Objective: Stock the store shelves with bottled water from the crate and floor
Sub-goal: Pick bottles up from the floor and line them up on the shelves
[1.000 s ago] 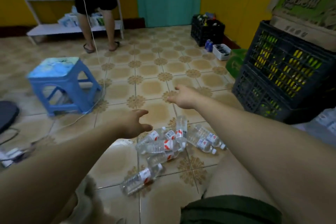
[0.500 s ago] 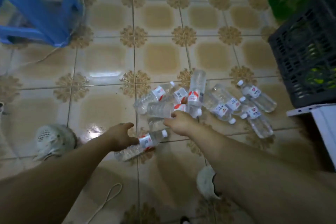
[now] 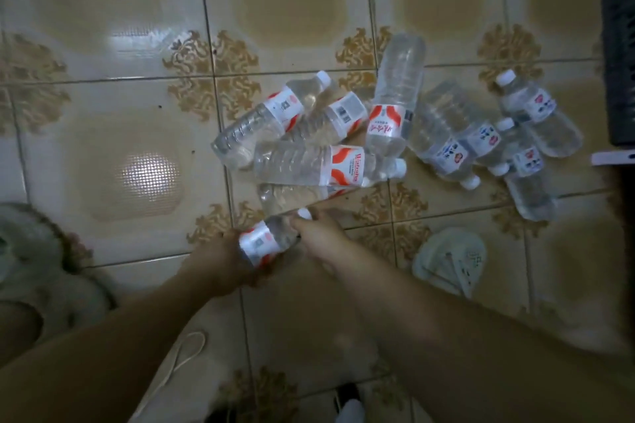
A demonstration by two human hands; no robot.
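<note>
**While the pile waits on the floor, the near bottle is in hand**

Since no shelf shows in this view, I read the step in hand as gathering: stock comes off the floor before any of it can be carried and shelved.

The near bottle sits just on the body side of the pile, its white cap pointing toward the pile and its label facing up. The left hand has its grip clamped round the bottle's lower half, with fingers curled under the label. The right hand is at the neck end, against the shoulder below the cap. The picture is soft there, so I cannot tell whether that grip is closed on the neck or only resting against it. Nor can I tell whether the bottle has left the tiles.

The next move, as I judge it, calls for one hand to take the bottle's weight alone so the other can reach into the pile. The closest candidate lies at the pile's near edge, half hidden under the orange-labelled bottle lying crosswise. These bottles are smooth and round, and pulling one out may set its neighbours rolling.

The blue-labelled bottles spread across the pile's right side — toward the dark crate just beyond. A pale sandal lies near the pile's near-right corner, so footing there needs watching.
</note>
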